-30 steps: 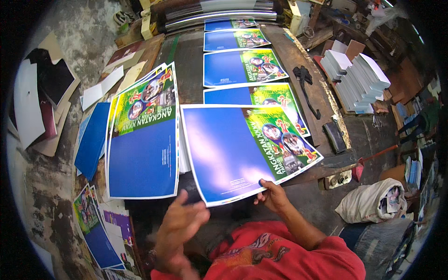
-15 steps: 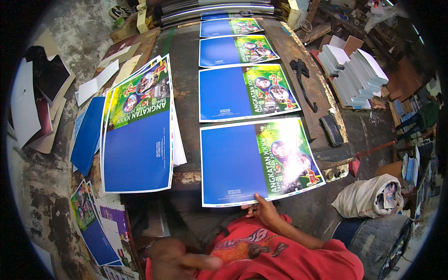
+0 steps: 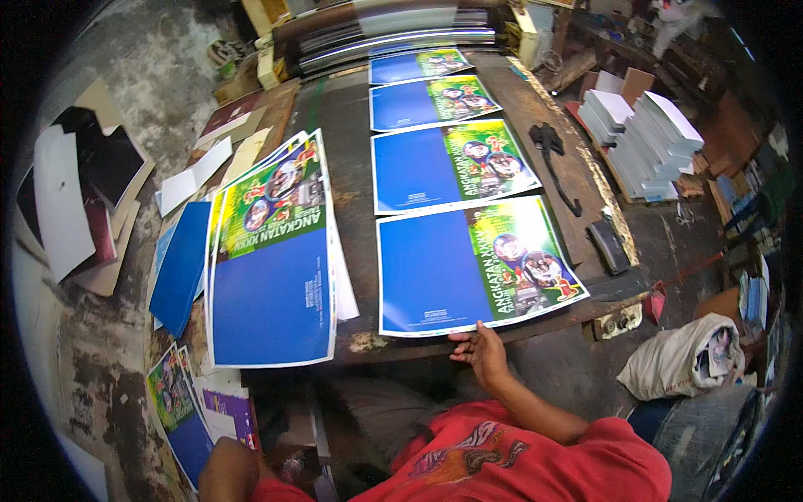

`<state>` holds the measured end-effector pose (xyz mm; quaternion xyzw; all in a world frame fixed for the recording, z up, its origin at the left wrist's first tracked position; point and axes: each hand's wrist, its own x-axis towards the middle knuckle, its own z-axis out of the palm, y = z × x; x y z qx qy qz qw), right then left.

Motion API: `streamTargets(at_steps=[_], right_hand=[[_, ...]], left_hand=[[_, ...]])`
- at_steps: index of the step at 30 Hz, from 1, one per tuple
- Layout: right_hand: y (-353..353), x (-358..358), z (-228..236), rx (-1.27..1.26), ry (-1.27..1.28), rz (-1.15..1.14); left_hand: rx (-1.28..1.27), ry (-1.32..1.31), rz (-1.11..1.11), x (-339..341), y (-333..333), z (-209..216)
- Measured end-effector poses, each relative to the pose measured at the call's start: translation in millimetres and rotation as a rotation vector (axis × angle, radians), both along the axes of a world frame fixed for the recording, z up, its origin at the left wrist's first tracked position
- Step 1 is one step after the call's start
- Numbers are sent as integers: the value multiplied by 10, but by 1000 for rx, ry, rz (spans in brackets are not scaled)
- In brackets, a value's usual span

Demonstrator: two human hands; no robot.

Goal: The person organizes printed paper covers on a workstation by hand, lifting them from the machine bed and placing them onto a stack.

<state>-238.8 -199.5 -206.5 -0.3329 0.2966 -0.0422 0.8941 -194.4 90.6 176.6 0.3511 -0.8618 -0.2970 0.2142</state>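
A blue-and-green printed cover sheet (image 3: 427, 276) lies at the near edge of the worn table (image 3: 351, 167). My right hand (image 3: 485, 356) is closed at this sheet's near edge, the thumb on top and the other fingers curled below the rim. Beyond it, more matching printed sheets (image 3: 414, 167) lie in a row toward the metal rollers (image 3: 397, 35) at the far end. To the left stands a stack of the same sheets (image 3: 272, 305), turned sideways. My left arm (image 3: 227, 473) shows at the lower left, and its hand is out of sight.
A black strap (image 3: 548, 155) and a dark oblong case (image 3: 606, 247) lie along the table's right side. White paper stacks (image 3: 644, 142) stand farther right, above a stuffed white sack (image 3: 682, 360). Cardboard offcuts (image 3: 84, 201) lie at far left, a blue sheet (image 3: 180, 268) beside the stack.
The row of sheets has shifted away toward the rollers, my right hand following the nearest one's edge. My left hand has dropped out of sight at the lower left. The view has shifted slightly.
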Motion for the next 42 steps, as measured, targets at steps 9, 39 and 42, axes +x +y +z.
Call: streamTargets(at_steps=[9,39,42], right_hand=[[60,54,168,-89,19,-140],[-273,-350,52,187,71,199],[-66,-581,-160,139,79,258]], left_hand=[[-272,-213,673,36,125,-92],[-163,-464,1843,616,-211,-2103],[-166,-490,1882,760,-154,-2194]])
